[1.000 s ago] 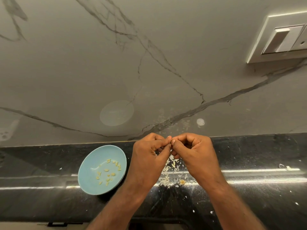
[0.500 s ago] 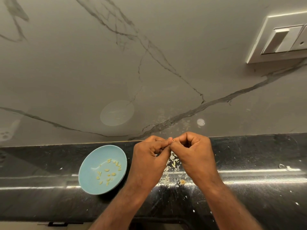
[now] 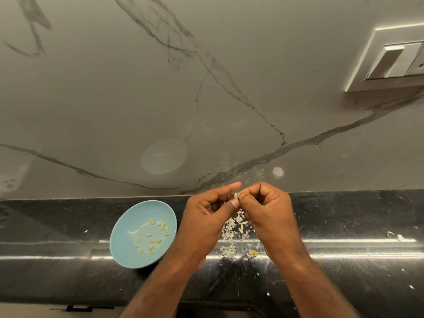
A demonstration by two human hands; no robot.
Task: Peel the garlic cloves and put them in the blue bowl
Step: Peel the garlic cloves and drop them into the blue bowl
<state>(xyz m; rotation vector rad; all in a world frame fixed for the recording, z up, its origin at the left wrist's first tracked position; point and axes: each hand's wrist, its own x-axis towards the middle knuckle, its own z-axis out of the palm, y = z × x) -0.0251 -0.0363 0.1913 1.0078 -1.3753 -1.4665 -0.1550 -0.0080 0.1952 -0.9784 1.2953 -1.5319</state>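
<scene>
A grey veined wall (image 3: pixel 206 88) fills the upper half of the view. Below it a black worktop (image 3: pixel 344 216) runs from 9 to 3 o'clock, its near edge cut off by the frame. Both forearms enter from 6 o'clock.

The left hand (image 3: pixel 204 216) and right hand (image 3: pixel 268 212) meet at the fingertips above the worktop, both pinching one clove (image 3: pixel 236 195). The left forefinger lies straight, pointing to 2 o'clock; the right fingers are curled in.

A switch plate (image 3: pixel 390 63) at 2 o'clock is cut by the frame's right edge. One blue bowl (image 3: pixel 124 249) stands at 9 o'clock of the hands, its right rim hidden behind the left wrist.

A heap of peels (image 3: pixel 231 230) lies under the hands, partly covered, with one yellowish bit in it. About fourteen peeled cloves (image 3: pixel 149 235) lie scattered in the bowl.

Only a pale tip of the held clove shows between the thumbs, so its long axis cannot be told.
</scene>
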